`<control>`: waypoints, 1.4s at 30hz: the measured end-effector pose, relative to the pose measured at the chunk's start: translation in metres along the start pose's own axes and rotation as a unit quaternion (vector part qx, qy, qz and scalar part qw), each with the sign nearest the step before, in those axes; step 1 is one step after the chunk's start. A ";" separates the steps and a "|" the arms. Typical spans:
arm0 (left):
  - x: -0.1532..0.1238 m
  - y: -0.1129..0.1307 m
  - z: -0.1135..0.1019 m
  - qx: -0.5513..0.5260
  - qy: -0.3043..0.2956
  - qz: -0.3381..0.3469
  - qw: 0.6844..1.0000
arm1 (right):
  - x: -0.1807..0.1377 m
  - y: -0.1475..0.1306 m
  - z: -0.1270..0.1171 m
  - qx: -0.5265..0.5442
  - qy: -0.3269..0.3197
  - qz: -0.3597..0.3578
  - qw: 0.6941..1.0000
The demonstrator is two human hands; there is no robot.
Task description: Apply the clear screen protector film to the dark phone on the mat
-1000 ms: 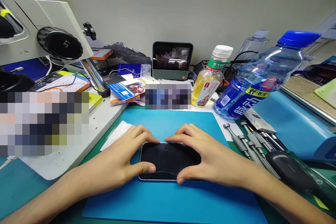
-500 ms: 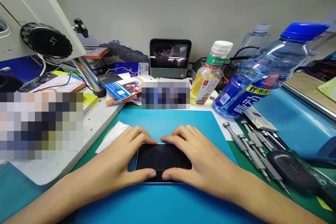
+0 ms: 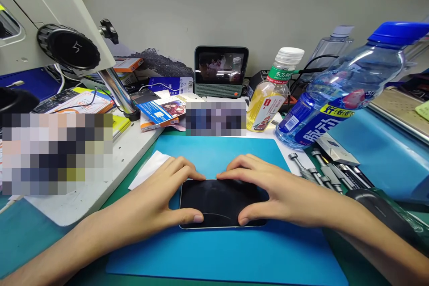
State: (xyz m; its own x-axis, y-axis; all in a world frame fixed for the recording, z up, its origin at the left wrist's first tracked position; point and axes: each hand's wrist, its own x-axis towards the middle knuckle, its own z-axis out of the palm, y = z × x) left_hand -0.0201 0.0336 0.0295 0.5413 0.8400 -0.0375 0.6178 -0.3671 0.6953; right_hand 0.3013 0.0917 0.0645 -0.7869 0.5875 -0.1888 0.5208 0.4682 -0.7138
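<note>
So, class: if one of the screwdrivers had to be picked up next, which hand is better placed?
Probably the right hand: the screwdrivers lie just beyond it, right of the phone. The left hand would have to cross over.

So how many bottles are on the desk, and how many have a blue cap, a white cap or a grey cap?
Blue cap: 1, the big tilted water bottle
White cap: 1, the bottle of yellow liquid
Grey cap: 1, the clear bottle behind them
Total: 3 bottles
</note>
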 end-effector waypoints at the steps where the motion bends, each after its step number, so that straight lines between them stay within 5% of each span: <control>1: 0.000 0.000 0.000 0.000 -0.002 -0.001 1.000 | -0.001 0.000 -0.003 0.010 -0.006 0.003 1.000; 18: 0.001 0.002 -0.007 -0.015 -0.022 -0.001 1.000 | -0.010 0.002 -0.028 0.058 -0.063 0.028 0.996; 42: 0.001 -0.005 0.001 -0.012 -0.013 0.029 0.999 | -0.003 0.002 -0.011 0.059 -0.042 0.030 0.997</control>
State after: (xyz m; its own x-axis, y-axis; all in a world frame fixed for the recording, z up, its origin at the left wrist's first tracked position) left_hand -0.0221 0.0356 0.0250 0.5907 0.8067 -0.0159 0.5721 -0.4049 0.7133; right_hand 0.3089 0.0982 0.0712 -0.7828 0.5523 -0.2867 0.5297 0.3494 -0.7729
